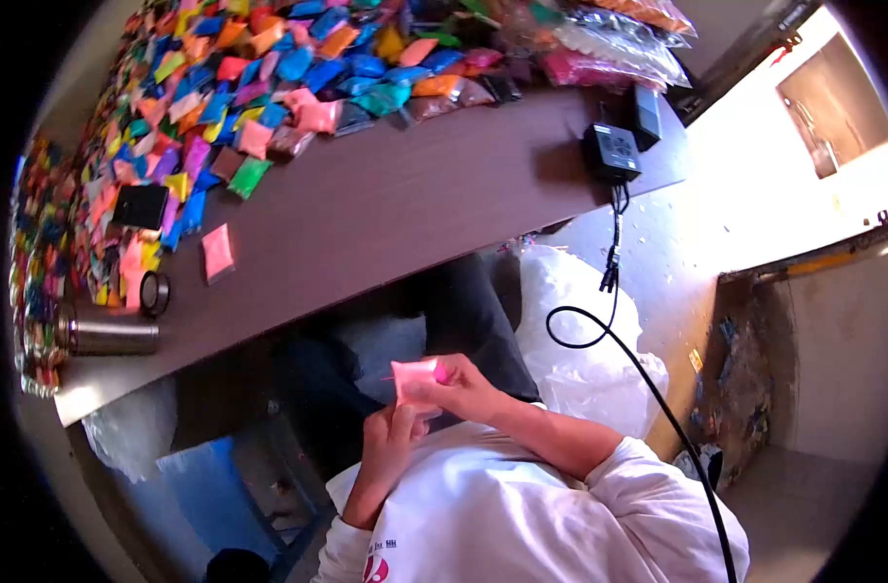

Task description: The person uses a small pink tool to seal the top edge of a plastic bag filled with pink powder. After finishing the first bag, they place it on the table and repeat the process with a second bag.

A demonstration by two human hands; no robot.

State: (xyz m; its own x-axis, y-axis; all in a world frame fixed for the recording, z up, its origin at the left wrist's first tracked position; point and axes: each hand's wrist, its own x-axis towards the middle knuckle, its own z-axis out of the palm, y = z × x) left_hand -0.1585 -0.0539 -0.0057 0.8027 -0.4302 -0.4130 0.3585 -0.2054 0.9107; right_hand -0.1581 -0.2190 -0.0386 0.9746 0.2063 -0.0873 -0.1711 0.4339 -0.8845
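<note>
A small pink packet [414, 377] is held upright above my lap, in front of my white shirt. My right hand [460, 388] pinches it from the right side, with a brighter pink spot showing by the fingers. Against the packet's lower edge, my left hand [393, 429] has its fingers closed. Another pink packet [218, 253] lies by itself on the brown table [366, 214], near a big heap of colourful packets [298, 63].
A black phone [140, 207], a metal flask [113, 337] and a round lid [154, 292] are at the table's left. A black box [613, 153] with cables stands at the right. White plastic bags [570, 330] lie beyond my lap.
</note>
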